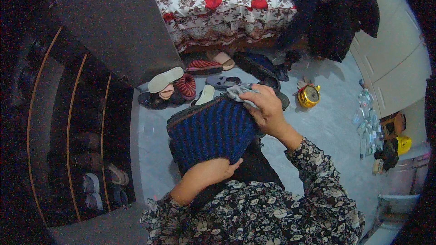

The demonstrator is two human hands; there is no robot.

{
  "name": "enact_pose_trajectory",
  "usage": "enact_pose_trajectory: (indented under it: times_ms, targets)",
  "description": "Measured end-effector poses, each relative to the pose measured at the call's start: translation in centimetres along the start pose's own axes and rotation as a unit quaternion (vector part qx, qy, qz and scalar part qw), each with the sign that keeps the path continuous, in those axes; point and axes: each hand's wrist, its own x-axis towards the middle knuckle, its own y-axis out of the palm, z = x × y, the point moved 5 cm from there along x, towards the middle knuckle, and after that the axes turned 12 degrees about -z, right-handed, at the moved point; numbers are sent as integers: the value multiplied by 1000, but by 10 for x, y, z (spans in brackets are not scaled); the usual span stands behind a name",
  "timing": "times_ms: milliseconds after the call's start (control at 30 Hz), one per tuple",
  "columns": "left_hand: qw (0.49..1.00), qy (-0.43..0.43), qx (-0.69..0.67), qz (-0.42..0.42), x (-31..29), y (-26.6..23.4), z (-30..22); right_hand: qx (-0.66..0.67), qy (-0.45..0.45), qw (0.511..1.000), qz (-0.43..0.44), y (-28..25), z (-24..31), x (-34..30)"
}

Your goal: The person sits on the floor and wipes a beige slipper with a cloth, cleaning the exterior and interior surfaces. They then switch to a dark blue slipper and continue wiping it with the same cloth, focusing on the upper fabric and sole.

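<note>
A large blue and black striped knitted slipper (pixel 211 131) is held up over my lap, its dark sole edge turned upward and away from me. My left hand (pixel 213 171) grips it at the lower edge; most of its fingers are hidden by the slipper. Closed round a crumpled grey cloth (pixel 238 92), my right hand (pixel 266 108) presses it against the far right end of the sole edge. Just beyond lie a grey slipper (pixel 222 82), a red and black striped knitted slipper (pixel 186 86) and an upturned pale-soled slipper (pixel 165 79).
More footwear, including a dark blue slipper (pixel 256 65), lies by the bed with its floral cover (pixel 227 13). A shoe rack (pixel 84 122) stands left. On the right are a yellow round container (pixel 309 96), several clear plastic bottles (pixel 367 122) and white cabinets (pixel 395 63).
</note>
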Motion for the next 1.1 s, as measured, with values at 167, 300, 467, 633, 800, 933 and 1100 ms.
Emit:
enact_pose_trajectory:
  times_ms: [167, 300, 467, 633, 800, 933, 1100]
  targets:
    - [982, -152, -24, 106, 4, -5, 2, 8, 36, 999, -31, -3, -10, -2]
    - [983, -137, -20, 117, 5, 0, 4, 8, 56, 997, -51, -5, -24, -7]
    - [999, -32, -21, 17, 4, 9, 5, 45, 148, 984, -89, -9, -37, -10]
    - [997, -72, -39, 1, 4, 14, 11, 91, 182, 972, -114, -9, -48, -15]
    - [999, -41, -32, 2, 3, 3, 2, 38, 125, 989, -75, -14, -31, -8]
    - [993, 91, 38, -63, -5, 9, 0, 34, 101, 994, -29, -8, -21, -5]
    - [995, -81, -31, 41, 2, -4, -6, 26, -2, 999, 26, 5, 7, 3]
